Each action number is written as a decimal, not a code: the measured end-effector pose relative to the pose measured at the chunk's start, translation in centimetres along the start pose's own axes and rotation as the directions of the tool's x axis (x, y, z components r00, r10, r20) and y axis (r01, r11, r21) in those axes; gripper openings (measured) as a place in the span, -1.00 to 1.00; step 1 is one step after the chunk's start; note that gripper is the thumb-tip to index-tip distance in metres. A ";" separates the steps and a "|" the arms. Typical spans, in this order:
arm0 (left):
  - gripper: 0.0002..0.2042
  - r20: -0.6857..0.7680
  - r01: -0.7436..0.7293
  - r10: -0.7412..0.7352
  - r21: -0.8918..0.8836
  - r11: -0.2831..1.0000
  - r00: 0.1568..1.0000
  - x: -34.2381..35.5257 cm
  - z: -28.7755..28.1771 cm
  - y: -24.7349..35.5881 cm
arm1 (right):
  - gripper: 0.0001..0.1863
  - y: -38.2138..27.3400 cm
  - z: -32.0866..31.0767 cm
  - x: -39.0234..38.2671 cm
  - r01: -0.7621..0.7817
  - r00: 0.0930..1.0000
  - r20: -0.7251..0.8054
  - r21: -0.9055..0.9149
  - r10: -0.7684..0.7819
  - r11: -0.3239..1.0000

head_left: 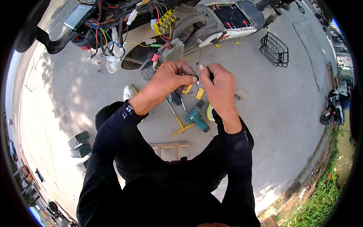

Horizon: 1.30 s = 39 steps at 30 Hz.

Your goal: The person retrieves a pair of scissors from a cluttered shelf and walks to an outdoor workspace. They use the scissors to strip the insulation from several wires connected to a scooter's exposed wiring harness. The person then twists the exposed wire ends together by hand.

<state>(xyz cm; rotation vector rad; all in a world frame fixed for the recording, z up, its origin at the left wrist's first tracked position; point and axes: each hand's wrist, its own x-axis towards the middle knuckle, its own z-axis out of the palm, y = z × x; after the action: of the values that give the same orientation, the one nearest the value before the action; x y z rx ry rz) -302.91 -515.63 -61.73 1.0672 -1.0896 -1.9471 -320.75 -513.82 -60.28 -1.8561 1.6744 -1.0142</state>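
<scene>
My left hand point(172, 80) and my right hand point(219, 84) meet in the middle of the view, above the ground. Each is closed in a pinch, fingertips almost touching. Between them is a small dark piece with a whitish bit below, too small to name. Just beyond my hands is the opened electric scooter point(206, 30), with loose coloured wires point(102, 32) and a yellow terminal block point(164, 22) hanging out. Below my hands, on the concrete, lie a teal cordless drill point(196, 116), a yellow T-handle tool point(183, 128), a screwdriver point(183, 105) and a yellow tag point(200, 93).
A black wire basket point(274, 50) stands at the far right. Several dark battery blocks point(80, 150) sit at the left. A wooden stool point(170, 145) is under me. A parked motorbike point(334, 108) is by the right edge. A silver box point(78, 16) hangs among the wires.
</scene>
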 end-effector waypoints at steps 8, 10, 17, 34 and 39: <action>-0.90 -0.029 0.018 -0.022 -0.140 0.990 0.999 0.1 -0.1 0.1 | -0.46 1.4 -0.6 1.1 -0.358 0.934 0.158 0.411 0.321 0.839; -0.89 -0.063 -0.010 0.000 -0.159 0.987 0.998 -0.1 -0.6 -0.1 | -0.39 1.9 -1.6 1.3 -0.460 0.888 0.251 0.514 0.385 0.724; -0.90 -0.104 -0.068 0.051 -0.165 0.984 0.993 0.2 -0.8 0.0 | -0.62 0.6 -0.6 -0.5 -0.445 0.884 0.408 0.584 0.228 0.679; -0.89 -0.100 -0.069 0.057 -0.125 0.990 0.993 0.3 -1.0 -0.5 | -0.55 -0.3 1.0 -0.5 -0.432 0.901 0.281 0.501 0.331 0.750; -0.90 -0.100 -0.069 0.056 -0.127 0.990 0.993 0.3 -0.9 -0.6 | -0.50 -0.4 1.3 -0.3 -0.473 0.881 0.277 0.530 0.383 0.704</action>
<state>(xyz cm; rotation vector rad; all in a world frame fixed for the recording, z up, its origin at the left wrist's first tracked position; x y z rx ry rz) -302.32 -515.90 -62.65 1.0320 -0.9203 -1.8705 -319.52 -513.66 -60.83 -1.0381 1.3909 -1.0057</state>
